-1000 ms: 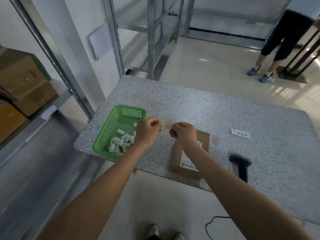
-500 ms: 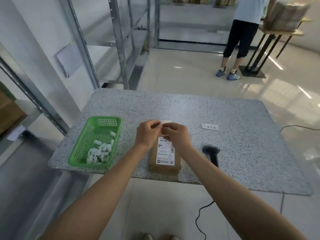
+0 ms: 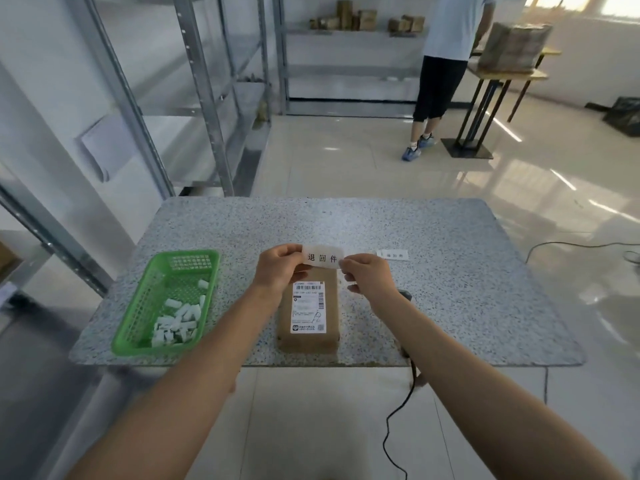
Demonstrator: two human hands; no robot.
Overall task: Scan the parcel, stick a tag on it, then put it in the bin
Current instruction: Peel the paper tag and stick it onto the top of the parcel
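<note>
There is one view only, from a wide-angle camera on the person's head, so nothing is shared with a second view. It looks forward and steeply down across the speckled grey stone-topped table (image 3: pixel 450 271), whose near edge runs across the middle of the picture. Both bare forearms reach in from the bottom corners, close to the lens. The pale tiled floor (image 3: pixel 346 427) shows beneath the table edge. Farther off, at the top, the view takes in grey metal shelving (image 3: pixel 207 98) on the left and another person (image 3: pixel 446 64) standing at the back. Straight lines bow near the edges.
</note>
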